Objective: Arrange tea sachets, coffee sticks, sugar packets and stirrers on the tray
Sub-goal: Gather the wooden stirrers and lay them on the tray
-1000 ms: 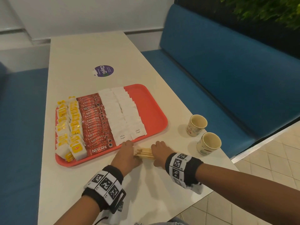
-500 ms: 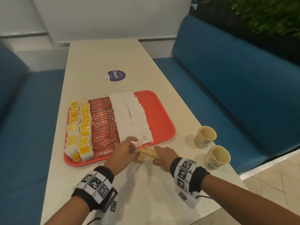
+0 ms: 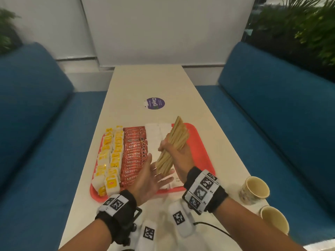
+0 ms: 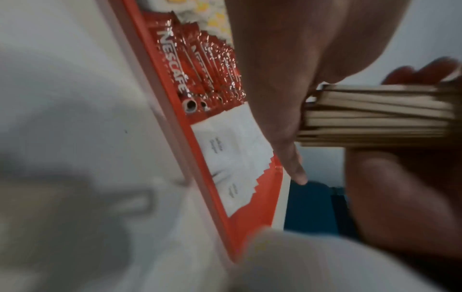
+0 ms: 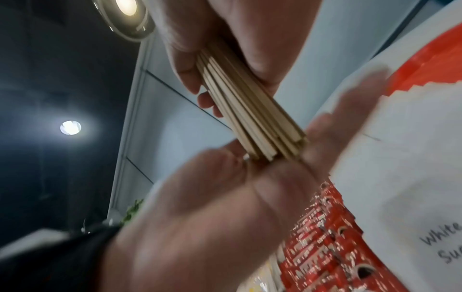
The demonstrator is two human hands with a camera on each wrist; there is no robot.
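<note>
While right hand (image 3: 178, 156) grips stirrers (image 3: 174, 144), ends touch left hand (image 3: 146, 180).

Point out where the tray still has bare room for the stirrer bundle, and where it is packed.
The free patch is the red strip of the tray between the sugar packets and its right rim. Leftward it is packed: coffee sticks, then tea sachets. The right hand grips the stirrers above it; the open left hand steadies their ends.

1. The right hand (image 3: 178, 156) and stirrers (image 3: 172, 147) hide part of the sugar packets (image 3: 154, 140).
2. The nearer paper cup (image 3: 274, 221) is half hidden by the right forearm.
3. The left wrist view is blurred at the worktop (image 4: 75, 98).
</note>
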